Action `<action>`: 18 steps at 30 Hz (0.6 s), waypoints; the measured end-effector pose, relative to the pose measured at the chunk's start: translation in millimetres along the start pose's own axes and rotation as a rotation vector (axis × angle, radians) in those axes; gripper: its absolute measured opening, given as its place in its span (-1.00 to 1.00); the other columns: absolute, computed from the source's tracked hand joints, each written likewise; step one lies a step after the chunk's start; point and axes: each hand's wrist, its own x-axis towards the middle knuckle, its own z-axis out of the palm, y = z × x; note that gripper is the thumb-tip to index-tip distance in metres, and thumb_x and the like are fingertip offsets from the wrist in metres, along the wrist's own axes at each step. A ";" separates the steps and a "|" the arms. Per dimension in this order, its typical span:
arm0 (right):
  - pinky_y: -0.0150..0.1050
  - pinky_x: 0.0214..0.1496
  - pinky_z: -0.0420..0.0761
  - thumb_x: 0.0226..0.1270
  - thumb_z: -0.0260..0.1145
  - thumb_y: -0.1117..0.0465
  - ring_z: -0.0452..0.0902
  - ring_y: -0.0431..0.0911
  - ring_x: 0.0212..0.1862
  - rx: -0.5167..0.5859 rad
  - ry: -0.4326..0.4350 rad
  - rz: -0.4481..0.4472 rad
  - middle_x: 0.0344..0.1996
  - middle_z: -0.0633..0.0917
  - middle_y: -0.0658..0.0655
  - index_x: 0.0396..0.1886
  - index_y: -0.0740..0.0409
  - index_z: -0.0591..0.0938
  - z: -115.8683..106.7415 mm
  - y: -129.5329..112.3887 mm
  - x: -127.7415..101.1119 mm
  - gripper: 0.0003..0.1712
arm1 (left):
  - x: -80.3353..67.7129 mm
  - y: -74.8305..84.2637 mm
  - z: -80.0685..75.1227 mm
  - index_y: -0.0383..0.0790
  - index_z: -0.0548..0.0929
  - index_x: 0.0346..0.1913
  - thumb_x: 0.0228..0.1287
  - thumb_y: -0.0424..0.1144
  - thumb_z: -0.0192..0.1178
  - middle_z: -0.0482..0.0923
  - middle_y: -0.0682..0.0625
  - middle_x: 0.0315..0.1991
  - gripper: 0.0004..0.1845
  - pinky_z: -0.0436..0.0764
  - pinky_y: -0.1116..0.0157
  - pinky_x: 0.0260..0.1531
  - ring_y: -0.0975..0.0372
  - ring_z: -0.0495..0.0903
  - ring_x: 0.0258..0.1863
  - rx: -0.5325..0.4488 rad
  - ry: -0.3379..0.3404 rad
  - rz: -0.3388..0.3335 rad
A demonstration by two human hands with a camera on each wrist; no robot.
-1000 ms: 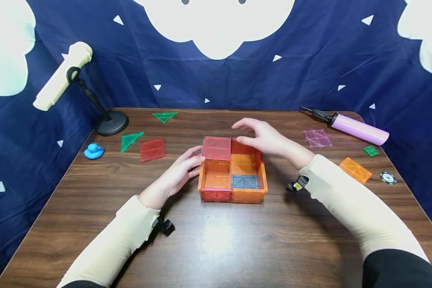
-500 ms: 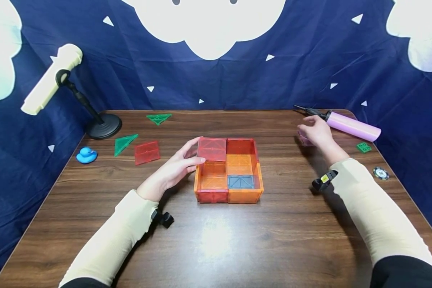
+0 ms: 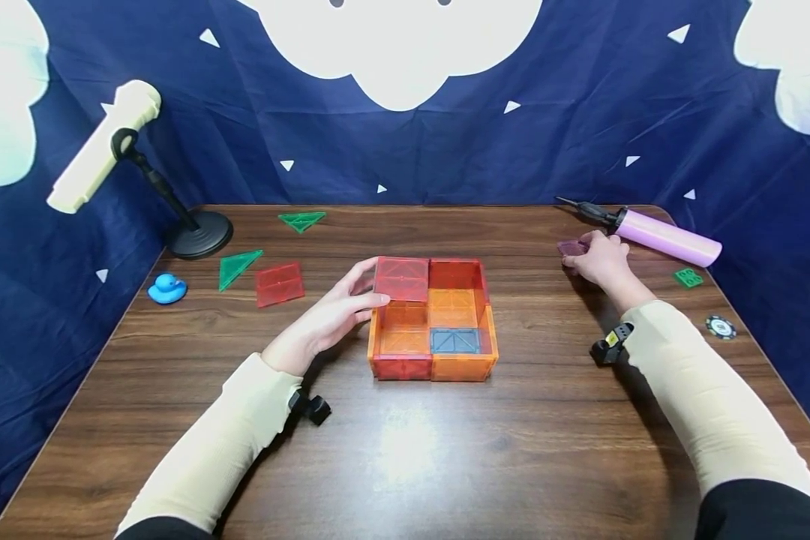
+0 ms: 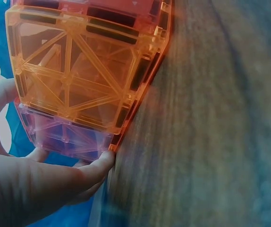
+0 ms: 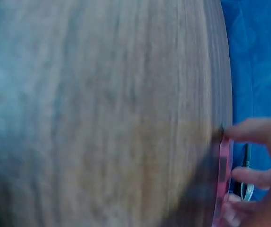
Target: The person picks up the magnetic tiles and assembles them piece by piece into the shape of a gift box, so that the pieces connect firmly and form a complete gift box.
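Note:
An open-topped box of translucent magnetic tiles (image 3: 464,367) stands mid-table, with red and orange walls. Its floor shows orange and blue-grey tiles, and a red tile (image 3: 402,279) covers the back left quarter. My left hand (image 3: 324,319) holds the box at its back left corner, thumb by the rim. In the left wrist view, its thumb (image 4: 97,168) touches the corner beside an orange tile (image 4: 69,71). At the far right, my right hand (image 3: 604,262) pinches a purple magnetic tile (image 3: 570,247). The right wrist view shows this tile (image 5: 222,175) edge-on by the fingertips.
A purple pump (image 3: 671,238), green brick (image 3: 688,278) and poker chip (image 3: 721,327) lie right. On the left are a red tile (image 3: 280,284), green triangle tiles (image 3: 238,268), a blue duck (image 3: 167,288) and a black stand (image 3: 199,235) bearing a cream tube.
My right hand has moved from above the box to the purple tile and now pinches it. The left hand stays at the box's corner, its thumb slightly further over the rim.

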 end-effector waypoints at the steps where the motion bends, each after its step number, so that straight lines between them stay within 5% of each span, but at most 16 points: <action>1: 0.28 0.28 0.18 0.28 0.37 0.09 0.16 0.52 0.22 0.017 0.003 -0.016 0.11 0.41 0.62 0.28 0.52 0.39 0.3 -0.9 -0.3 -0.25 | 0.1 0.0 0.2 0.02 0.12 0.58 0.38 -0.39 0.20 0.22 -0.16 0.45 -0.21 0.35 0.06 0.24 0.02 0.40 0.24 -0.001 0.000 0.000; 7: 0.19 0.16 0.39 0.24 0.41 0.18 0.39 0.39 0.15 0.157 0.029 -0.185 0.12 0.48 0.59 0.30 0.49 0.43 2.8 -12.6 -5.5 -0.28 | 1.2 -0.5 0.6 0.02 0.12 0.58 0.38 -0.41 0.20 0.21 -0.16 0.46 -0.20 0.35 0.04 0.28 0.02 0.40 0.25 -0.002 0.000 -0.002; 13: -0.06 0.11 0.43 0.25 0.44 0.30 0.49 0.25 0.18 0.377 -0.046 -0.333 0.22 0.52 0.42 0.37 0.35 0.45 4.3 -41.6 -20.7 -0.30 | 1.1 -1.0 0.2 0.04 0.12 0.58 0.39 -0.41 0.20 0.21 -0.17 0.46 -0.21 0.33 0.03 0.29 0.05 0.42 0.23 0.000 0.006 -0.002; 18: 0.03 0.17 0.45 0.20 0.48 0.39 0.50 0.22 0.15 0.456 -0.082 -0.543 0.19 0.54 0.38 0.34 0.35 0.49 5.9 -69.9 -38.0 -0.31 | 0.9 -1.2 -0.5 0.03 0.12 0.58 0.39 -0.42 0.19 0.21 -0.18 0.45 -0.21 0.32 0.03 0.30 0.07 0.44 0.20 0.001 0.008 0.007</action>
